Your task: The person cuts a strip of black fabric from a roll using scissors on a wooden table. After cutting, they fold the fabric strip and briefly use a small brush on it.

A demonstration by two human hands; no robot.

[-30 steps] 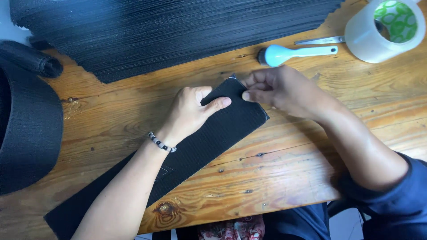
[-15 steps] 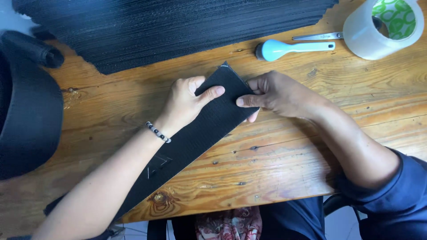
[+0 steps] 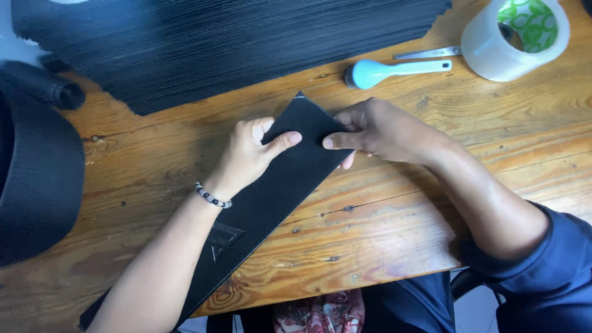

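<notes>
— What is seen nearest, at the table's front edge?

— One long black strip (image 3: 271, 197) is laid slantwise on the wooden table (image 3: 394, 228), its lower end carried past the front edge, its upper corner pointed toward the far side. Bare wood is left open to the strip's right.

— How are the hands set?

— The strip's upper part is pinched from both sides: the left hand (image 3: 246, 154) is closed on its left edge, thumb laid on top; the right hand (image 3: 382, 131) is closed on its right edge.

— And farther off?

— One blue-handled tool (image 3: 394, 71), one metal blade (image 3: 425, 53) and one tape roll (image 3: 515, 37) are grouped near the far right corner — a single stack of black sheets (image 3: 234, 43) is spread along the far edge.
</notes>
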